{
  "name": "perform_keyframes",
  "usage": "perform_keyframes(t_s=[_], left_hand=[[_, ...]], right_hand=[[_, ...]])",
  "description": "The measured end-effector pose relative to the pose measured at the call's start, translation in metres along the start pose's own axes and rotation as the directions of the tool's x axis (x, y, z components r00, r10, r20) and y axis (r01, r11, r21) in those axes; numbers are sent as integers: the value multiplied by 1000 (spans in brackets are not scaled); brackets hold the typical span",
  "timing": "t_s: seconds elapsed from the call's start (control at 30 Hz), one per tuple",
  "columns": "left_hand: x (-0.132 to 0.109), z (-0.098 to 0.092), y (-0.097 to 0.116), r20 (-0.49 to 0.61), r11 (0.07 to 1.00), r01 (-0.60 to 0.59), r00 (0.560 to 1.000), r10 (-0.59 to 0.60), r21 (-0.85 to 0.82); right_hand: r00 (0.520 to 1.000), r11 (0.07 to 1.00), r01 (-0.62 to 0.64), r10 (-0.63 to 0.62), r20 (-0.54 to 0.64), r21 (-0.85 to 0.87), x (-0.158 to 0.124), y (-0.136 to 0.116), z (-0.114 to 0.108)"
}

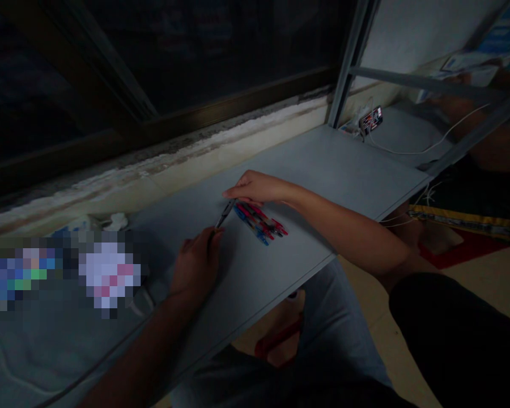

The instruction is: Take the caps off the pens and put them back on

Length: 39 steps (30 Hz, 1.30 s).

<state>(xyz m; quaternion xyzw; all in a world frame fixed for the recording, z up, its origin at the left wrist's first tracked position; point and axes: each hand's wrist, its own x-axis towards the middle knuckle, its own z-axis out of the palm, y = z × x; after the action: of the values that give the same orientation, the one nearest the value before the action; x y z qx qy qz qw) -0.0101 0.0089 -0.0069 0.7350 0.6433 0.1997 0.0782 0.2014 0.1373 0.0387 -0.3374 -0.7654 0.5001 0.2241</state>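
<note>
My left hand [198, 258] is closed around the lower part of a dark pen [225, 214], which slants up and away over the desk. At the pen's far end is my right hand [255, 188], its fingers pinched together on the tip. What the right fingertips cover is hidden. Just below my right hand, several pens [261, 221] with blue, red and dark parts lie side by side on the grey desk [297, 164].
A wall ledge [195, 144] under a dark window runs behind the desk. Blurred-out items [109, 275] and a white cable [15, 377] are at left. To the right, past a metal frame [344, 73], stand a lit phone [371, 120] and another person's arm [471, 122].
</note>
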Motion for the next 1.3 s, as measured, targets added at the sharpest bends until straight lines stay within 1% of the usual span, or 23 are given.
perform_keyframes(t_s=[0.07,0.1,0.17,0.23,0.3,0.37,0.43,0.5,0.57,0.63,0.67,0.73,0.77,0.8,0.93,1.13,1.2,1.3], left_hand=[[-1,-1,1,-16,1000,-14,1000,14,-4],[-1,-2,1,-12,1000,-11,1000,11,-25],[-1,-2,2,16,995,12,1000,-10,-95],[-1,-2,2,58,986,32,998,-23,-162],[0,0,1,79,984,28,997,-14,-178],[1,1,0,83,990,16,997,-5,-143],[1,1,0,81,996,12,997,-5,-94],[0,-1,1,54,997,12,999,-8,-80],[-2,-3,2,17,992,-22,1000,24,-128],[-5,-4,4,27,968,-128,990,136,-216],[-7,-4,5,57,945,-197,974,219,-262],[-11,-3,7,118,889,-311,922,368,-337],[-12,-2,7,136,867,-341,901,411,-362],[-13,0,7,143,855,-353,890,432,-381],[-14,3,5,115,850,-358,896,430,-387],[-12,0,4,126,837,-368,884,450,-405],[-13,0,5,143,833,-357,881,451,-423],[-14,1,6,196,836,-310,880,432,-452]], right_hand=[[1000,1000,-19,19,-13,8,1,0,2],[1000,1000,0,0,-17,19,2,1,3],[996,995,85,-85,-2,50,5,3,3],[984,983,172,-175,42,70,5,5,1],[975,978,207,-209,79,28,5,4,-2],[977,977,205,-200,70,-64,3,3,-4],[986,978,168,-164,44,-127,1,1,-4],[995,989,104,-104,10,-102,1,0,-3],[999,999,36,-37,-29,-33,3,1,0],[998,1000,-11,12,-61,30,5,3,2],[998,999,-24,27,-59,49,6,4,3],[999,998,-28,29,-25,60,6,5,4],[1000,998,-23,24,-2,53,6,6,4],[1000,999,-18,18,19,40,5,6,4],[999,1000,-6,5,41,24,4,7,7],[994,999,28,-31,108,23,5,9,7],[990,999,48,-50,131,22,4,9,6],[984,997,69,-71,161,19,2,7,6]])
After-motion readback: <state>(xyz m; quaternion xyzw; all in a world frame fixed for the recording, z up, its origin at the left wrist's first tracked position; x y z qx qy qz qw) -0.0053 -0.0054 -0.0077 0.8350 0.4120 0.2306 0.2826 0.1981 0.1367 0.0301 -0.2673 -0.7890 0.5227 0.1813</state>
